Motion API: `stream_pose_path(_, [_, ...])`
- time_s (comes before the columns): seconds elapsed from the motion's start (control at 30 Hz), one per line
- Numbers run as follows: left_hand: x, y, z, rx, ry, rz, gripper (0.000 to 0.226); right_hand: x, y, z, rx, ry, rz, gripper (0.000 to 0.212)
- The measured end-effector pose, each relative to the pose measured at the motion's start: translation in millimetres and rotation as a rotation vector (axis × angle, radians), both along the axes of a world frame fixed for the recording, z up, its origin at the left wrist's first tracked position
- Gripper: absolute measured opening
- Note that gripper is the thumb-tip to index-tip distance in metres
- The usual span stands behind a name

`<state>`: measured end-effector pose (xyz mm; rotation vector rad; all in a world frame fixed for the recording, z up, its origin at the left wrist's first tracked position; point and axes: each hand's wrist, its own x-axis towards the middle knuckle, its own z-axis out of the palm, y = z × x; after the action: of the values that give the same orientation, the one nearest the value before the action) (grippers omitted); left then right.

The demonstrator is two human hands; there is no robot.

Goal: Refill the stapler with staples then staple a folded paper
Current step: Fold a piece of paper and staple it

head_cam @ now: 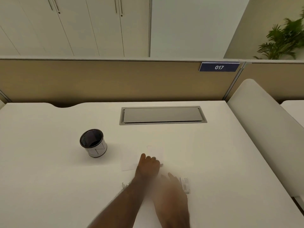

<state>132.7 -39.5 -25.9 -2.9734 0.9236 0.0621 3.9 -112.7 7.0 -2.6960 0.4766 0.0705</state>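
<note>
1. Head view: a white desk (49,186) holds a paper (130,163) at centre, faint against the surface.
2. Left hand (148,163) rests knuckles-up on the paper, fingers curled; whether it pinches anything, I cannot tell.
3. Right hand (172,190) is blurred, fingers loosely spread, near a small staple box (185,185) to its right.
4. Something metal (125,185), perhaps the stapler, peeks out left of the forearm.
5. Likely folding: pin the sheet flat, align edges, crease firmly.
</note>
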Motion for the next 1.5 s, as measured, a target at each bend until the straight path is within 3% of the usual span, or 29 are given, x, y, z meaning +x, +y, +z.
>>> stream_pose_path(0.07, [2.1, 1.9, 9.9, -0.070, 0.008, 0.045, 0.014, 1.0, -3.1, 11.0, 0.080, -0.075, -0.004, 0.059])
stream_pose_path(0.13, [2.4, 7.2, 23.1, -0.318, 0.065, 0.181, 0.010, 2.2, -9.0, 22.1, 0.206, -0.126, -0.039, 0.058])
stream_pose_path(0.23, [-3.7, 19.2, 47.0, -0.744, 0.159, 0.465, 0.011, 10.1, -17.8, 37.6, 0.518, -0.273, -0.151, 0.040])
stream_pose_path(0.4, [-40.1, 40.8, 96.4, -1.457, 0.626, 0.748, 0.009, 33.2, -30.2, 65.9, 1.183, -0.132, -0.388, 0.051])
stream_pose_path(0.47, [-56.0, 48.6, 108.8, -1.543, 0.748, 0.757, 0.010, 34.7, -31.0, 76.6, 1.336, -0.107, -0.361, 0.060])
stream_pose_path(0.57, [-69.2, 59.0, 121.6, -1.602, 0.842, 0.775, 0.014, 35.3, -27.9, 81.5, 1.387, -0.094, -0.359, 0.060])
stream_pose_path(0.73, [-74.6, 75.4, 129.0, -1.631, 0.904, 0.756, 0.016, 34.4, -27.1, 89.4, 1.473, -0.049, -0.354, 0.032])
stream_pose_path(0.87, [-73.7, 79.1, 129.4, -1.629, 0.915, 0.784, 0.010, 29.4, -25.5, 93.6, 1.319, -0.146, -0.358, 0.016])
stream_pose_path(0.97, [-77.1, 72.8, 129.3, -1.603, 0.900, 0.810, 0.010, 27.8, -21.7, 93.9, 1.082, -0.251, -0.359, 0.013])
stream_pose_path(1.1, [-81.7, 63.3, 125.0, -1.594, 0.891, 0.832, 0.012, 20.7, -13.3, 94.8, 0.690, -0.360, -0.156, 0.019])
stream_pose_path(1.27, [-83.7, 61.7, 125.6, -1.665, 1.034, 0.758, 0.022, 6.6, -3.5, 87.5, 0.484, -0.378, 0.143, 0.032])
stream_pose_path(1.37, [-83.0, 66.0, 132.6, -1.732, 1.154, 0.672, 0.030, 2.9, -1.9, 83.0, 0.339, -0.296, 0.214, 0.039])
stream_pose_path(1.5, [-84.3, 69.5, 133.8, -1.717, 1.152, 0.667, 0.024, -0.5, 0.9, 79.3, 0.217, -0.281, 0.272, 0.057])
